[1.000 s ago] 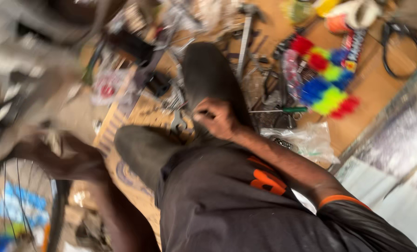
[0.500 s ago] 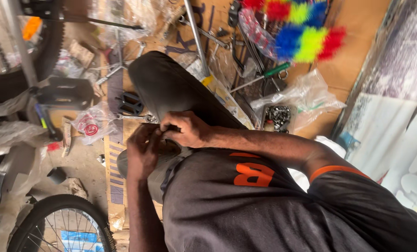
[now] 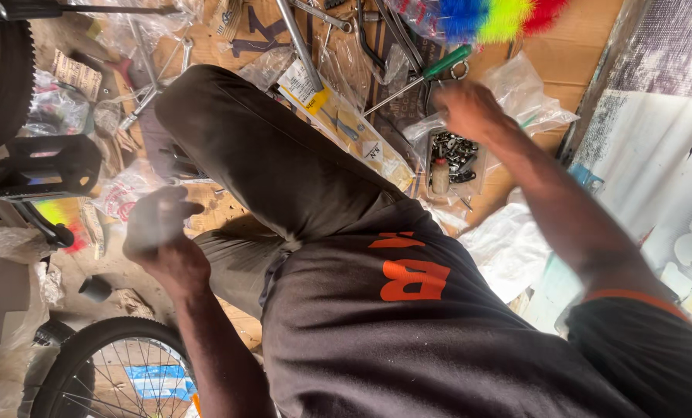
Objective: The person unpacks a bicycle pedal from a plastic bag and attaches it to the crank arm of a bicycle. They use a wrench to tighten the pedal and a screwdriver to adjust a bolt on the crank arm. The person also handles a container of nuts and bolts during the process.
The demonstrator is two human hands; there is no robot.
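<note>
I sit on cardboard with my bent leg in dark trousers (image 3: 268, 155) across the middle. My left hand (image 3: 160, 228) hovers blurred beside the knee, fingers curled; anything in it is hidden by the blur. Stretched out to the upper right, my right hand (image 3: 470, 108) is also blurred and hangs just above a clear plastic box of small bolts and nuts (image 3: 454, 159). A green-handled screwdriver (image 3: 447, 62) lies just past that hand.
A black bicycle pedal and crank (image 3: 44, 166) sit at the left, a spoked wheel (image 3: 106, 364) at the bottom left. Wrenches, metal rods (image 3: 299, 42), plastic bags (image 3: 532, 101) and a bright feather duster (image 3: 501, 15) litter the cardboard. Boards lean at the right.
My hands were together at the knee; they have parted. The right one has swung out to the box of bolts, the left has dropped left of the knee. The view has shifted.
</note>
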